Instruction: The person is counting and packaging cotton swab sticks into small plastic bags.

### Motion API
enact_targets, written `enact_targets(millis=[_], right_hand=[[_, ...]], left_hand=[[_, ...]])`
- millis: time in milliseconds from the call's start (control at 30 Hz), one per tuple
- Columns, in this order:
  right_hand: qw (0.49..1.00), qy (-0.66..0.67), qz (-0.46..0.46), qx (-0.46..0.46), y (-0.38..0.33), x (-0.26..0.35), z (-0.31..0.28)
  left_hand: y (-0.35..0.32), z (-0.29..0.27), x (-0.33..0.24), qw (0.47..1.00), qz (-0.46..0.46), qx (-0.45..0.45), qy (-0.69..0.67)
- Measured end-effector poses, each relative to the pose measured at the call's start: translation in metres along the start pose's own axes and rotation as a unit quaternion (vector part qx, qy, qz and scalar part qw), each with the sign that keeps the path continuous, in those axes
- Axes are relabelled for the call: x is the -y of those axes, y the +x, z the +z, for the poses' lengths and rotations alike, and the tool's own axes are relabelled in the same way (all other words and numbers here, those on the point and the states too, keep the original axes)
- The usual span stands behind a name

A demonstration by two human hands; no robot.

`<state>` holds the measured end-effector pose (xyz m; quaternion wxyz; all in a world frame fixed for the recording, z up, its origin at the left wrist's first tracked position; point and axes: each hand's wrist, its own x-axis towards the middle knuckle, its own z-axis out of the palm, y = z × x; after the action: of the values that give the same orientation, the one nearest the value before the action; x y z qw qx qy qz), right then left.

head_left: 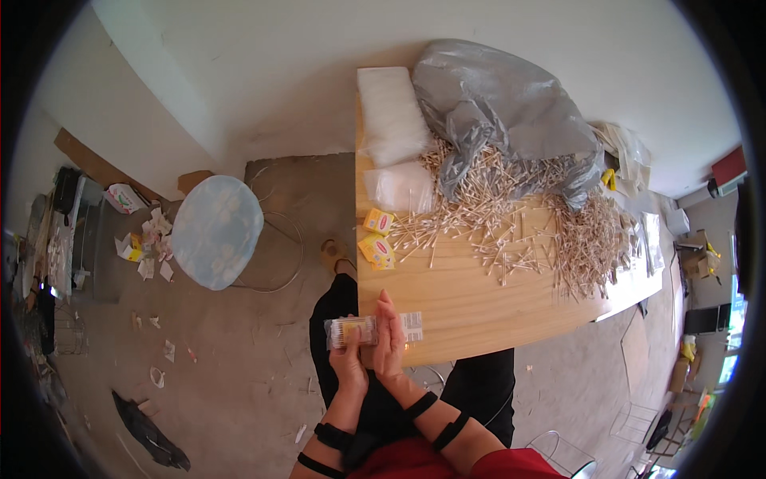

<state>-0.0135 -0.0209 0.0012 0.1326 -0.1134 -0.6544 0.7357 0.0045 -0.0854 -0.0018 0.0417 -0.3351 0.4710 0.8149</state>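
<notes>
Left hand (349, 363) fingers (353, 335) are wrapped from below around a clear packet of cotton swabs (373, 329), right hand (388, 343) fingers lie flat against its side, probably squaring it up, at the near edge of the wooden surface (471, 307). Two small yellow boxes (377, 237) sit just beyond. Further back, loose swabs (511, 219) spill from a grey plastic bag (503, 112), beside stacked clear bags (392, 120).
</notes>
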Motion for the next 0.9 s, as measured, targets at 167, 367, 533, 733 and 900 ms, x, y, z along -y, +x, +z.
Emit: enact_targets(millis=[167, 367, 533, 733, 900], right_hand=[[0.994, 0.088, 0.051, -0.035, -0.017, -0.002, -0.008], [0.986, 0.132, 0.099, -0.014, -0.022, -0.004, 0.003], [0.980, 0.164, 0.109, -0.023, -0.024, -0.001, -0.006], [0.981, 0.151, 0.122, -0.003, -0.028, 0.001, -0.019], [0.973, 0.186, 0.133, 0.028, -0.028, -0.011, -0.016]], left_hand=[[0.005, -0.003, -0.002, 0.995, 0.019, 0.018, -0.093], [0.002, -0.002, 0.001, 0.999, -0.037, -0.002, -0.009], [0.003, 0.000, -0.003, 1.000, -0.008, 0.019, 0.008], [0.006, -0.002, 0.000, 0.991, -0.024, 0.030, -0.127], [0.007, -0.003, 0.004, 0.999, 0.018, 0.016, -0.030]])
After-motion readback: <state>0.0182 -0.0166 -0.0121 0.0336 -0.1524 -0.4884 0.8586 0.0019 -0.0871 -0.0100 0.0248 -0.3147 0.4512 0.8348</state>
